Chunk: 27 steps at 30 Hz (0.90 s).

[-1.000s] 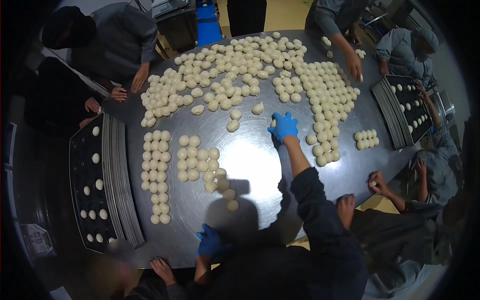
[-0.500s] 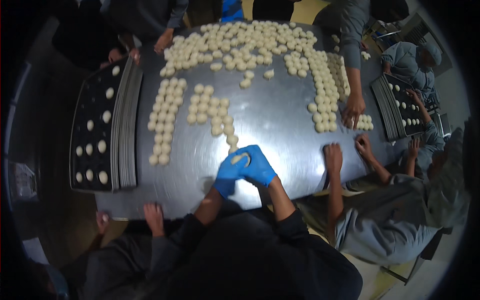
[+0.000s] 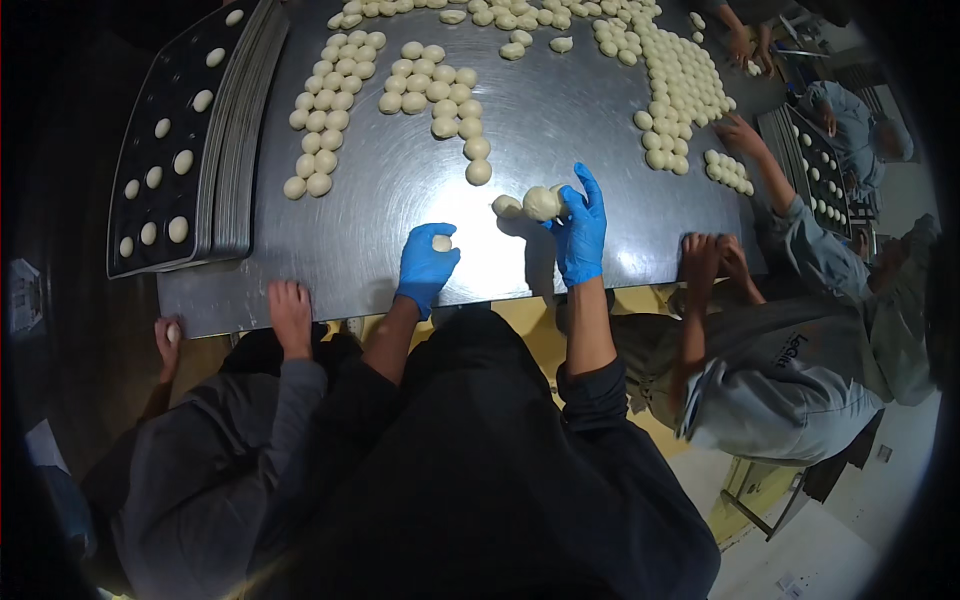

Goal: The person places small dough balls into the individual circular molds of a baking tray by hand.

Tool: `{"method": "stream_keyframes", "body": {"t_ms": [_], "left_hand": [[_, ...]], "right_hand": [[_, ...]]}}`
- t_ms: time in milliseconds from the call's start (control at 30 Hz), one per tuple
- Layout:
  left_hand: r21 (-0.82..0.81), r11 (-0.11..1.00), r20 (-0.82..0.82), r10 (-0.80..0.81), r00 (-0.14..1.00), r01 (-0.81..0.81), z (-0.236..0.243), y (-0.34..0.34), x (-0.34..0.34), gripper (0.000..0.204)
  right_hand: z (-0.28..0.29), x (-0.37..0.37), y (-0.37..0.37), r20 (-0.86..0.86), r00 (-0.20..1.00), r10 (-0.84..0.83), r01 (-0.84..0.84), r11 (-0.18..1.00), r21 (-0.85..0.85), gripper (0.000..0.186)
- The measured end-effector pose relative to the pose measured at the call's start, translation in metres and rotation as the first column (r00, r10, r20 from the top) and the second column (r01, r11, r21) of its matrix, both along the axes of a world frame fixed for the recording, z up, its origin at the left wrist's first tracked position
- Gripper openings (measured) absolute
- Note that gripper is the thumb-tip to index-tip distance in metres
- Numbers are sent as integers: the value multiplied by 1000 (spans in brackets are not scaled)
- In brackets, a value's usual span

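Observation:
My left hand [image 3: 427, 266], in a blue glove, curls over the steel table [image 3: 360, 250] near its front edge with a small pale dough ball [image 3: 443, 243] in its fingers. My right hand [image 3: 582, 228], gloved the same, grips a larger, uneven dough lump [image 3: 541, 203], with its index finger raised. A smaller dough piece [image 3: 506, 207] sits just left of that lump. Farther forward, a stepped group of round dough balls [image 3: 478, 147] ends in a short line, and a long block of balls [image 3: 315, 141] lies to its left.
Stacked black trays with balls [image 3: 170, 130] stand at left, another stack [image 3: 778, 145] at right. More dough [image 3: 680, 80] covers the far side. Co-workers' bare hands rest along the edge on both sides [image 3: 290, 310] [image 3: 700, 260]; a co-worker's arm [image 3: 755, 160] reaches in from the right.
My hands came together around dough half a second ago and are now apart, each holding a piece. A second ago my right hand reached far forward. The view has tilted down.

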<state>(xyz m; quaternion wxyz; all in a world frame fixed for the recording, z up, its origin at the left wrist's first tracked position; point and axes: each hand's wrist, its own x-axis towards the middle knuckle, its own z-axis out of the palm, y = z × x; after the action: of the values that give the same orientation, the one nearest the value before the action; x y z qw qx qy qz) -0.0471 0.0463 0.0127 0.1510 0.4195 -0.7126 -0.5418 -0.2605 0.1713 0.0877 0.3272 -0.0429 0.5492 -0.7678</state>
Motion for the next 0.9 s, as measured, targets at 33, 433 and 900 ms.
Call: {"method": "stream_keyframes", "body": {"t_ms": [33,433,900], "left_hand": [[-135,990,64,-20,998,29,-4,1,1,51],[1,966,-96,-257,961,259,50,45,-84,58],[283,871,-398,487,777,-401,59,-7,-25,34]], "right_hand": [[9,6,-1,-56,998,-4,7,999,50,58],[-17,13,23,-182,944,276,-207,923,324,41],[-49,51,7,-360,816,453,-187,794,578,30]]}}
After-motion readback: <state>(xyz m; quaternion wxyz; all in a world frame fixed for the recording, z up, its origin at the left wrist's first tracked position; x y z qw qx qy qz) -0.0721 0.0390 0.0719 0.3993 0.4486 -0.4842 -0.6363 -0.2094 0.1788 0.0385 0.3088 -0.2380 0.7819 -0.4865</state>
